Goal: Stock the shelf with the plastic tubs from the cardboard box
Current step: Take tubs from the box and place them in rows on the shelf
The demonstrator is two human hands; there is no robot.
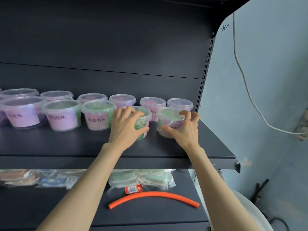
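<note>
1. Head view: left hand (125, 127) is curled round the left tub (145, 114); right hand (183, 130) round the right tub (166, 115), both on the shelf (66, 145).
2. Tubs should be aligned with the front row (98, 114), labels turned outward.

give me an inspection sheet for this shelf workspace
surface: dark upper shelf, tubs in two rows
job's things: lidded plastic tubs; green tub and end tub in front row; cardboard box not seen
clutter: orange tube, red packet, bagged goods on lower shelf
grips: left grip holds green tub; right grip holds end tub
cables: white cable down the wall
surroundings: white rounded object, bottom right
</note>
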